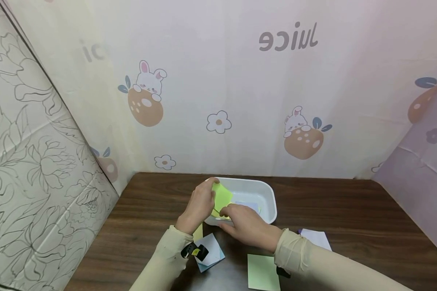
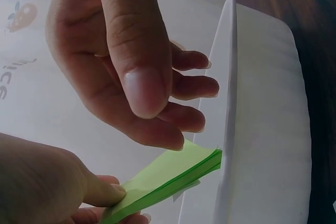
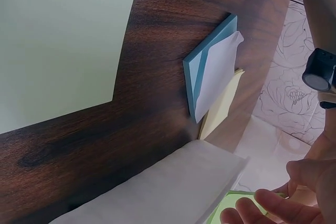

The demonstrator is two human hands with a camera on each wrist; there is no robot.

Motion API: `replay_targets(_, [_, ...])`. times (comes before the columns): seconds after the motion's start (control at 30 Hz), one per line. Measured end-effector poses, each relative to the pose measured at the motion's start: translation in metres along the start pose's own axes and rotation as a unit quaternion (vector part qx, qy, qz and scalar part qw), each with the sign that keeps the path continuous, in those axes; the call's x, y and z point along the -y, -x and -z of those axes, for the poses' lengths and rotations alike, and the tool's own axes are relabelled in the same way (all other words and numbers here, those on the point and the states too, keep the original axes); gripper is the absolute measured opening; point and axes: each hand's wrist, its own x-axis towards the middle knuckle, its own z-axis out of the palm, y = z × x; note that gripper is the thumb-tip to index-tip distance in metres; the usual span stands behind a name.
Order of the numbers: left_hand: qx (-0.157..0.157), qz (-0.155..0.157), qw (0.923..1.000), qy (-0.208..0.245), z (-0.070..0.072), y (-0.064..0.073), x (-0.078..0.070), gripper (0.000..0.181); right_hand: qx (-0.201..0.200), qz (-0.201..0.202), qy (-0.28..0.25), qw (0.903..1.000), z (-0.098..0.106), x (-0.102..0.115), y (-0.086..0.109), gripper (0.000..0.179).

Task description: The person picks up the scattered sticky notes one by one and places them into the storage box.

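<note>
My left hand [image 1: 200,202] pinches a thin stack of lime-green sticky notes [image 1: 222,196] over the left part of a white plastic basin [image 1: 271,202]. In the left wrist view, the thumb and fingers of this hand [image 2: 47,187] clasp one end of the green notes [image 2: 163,182]. My right hand [image 1: 245,224] is at the basin's front rim. Its fingers bend loosely, with the index fingertip right by the notes' free end and nothing gripped. Pale lilac paper [image 1: 253,206] lies inside the basin.
On the dark wooden table [image 1: 131,234], a white note on a blue pad [image 1: 211,250] and yellow notes [image 1: 198,233] lie before the basin. A pale green pad [image 1: 263,273] lies near the right forearm, with white paper [image 1: 317,238] beyond it. Patterned curtains [image 1: 218,81] enclose the table.
</note>
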Motion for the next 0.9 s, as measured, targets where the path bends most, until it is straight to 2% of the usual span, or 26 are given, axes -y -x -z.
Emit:
replay_targets(0.1, [0.001, -0.006, 1.0000, 0.000, -0.001, 0.000, 0.000, 0.033, 0.001, 0.000, 0.000, 1.0000, -0.001, -0.001, 0.000, 0.023])
replay_targets(0.4, [0.007, 0.004, 1.0000, -0.003, -0.007, -0.004, 0.005, 0.032, -0.008, 0.002, 0.006, 0.9999, -0.002, -0.004, 0.000, 0.021])
replay_targets(0.9, [0.035, 0.009, 0.9993, -0.003, -0.013, -0.005, 0.007, 0.033, -0.014, 0.005, 0.015, 0.9998, -0.004, -0.008, -0.001, 0.021])
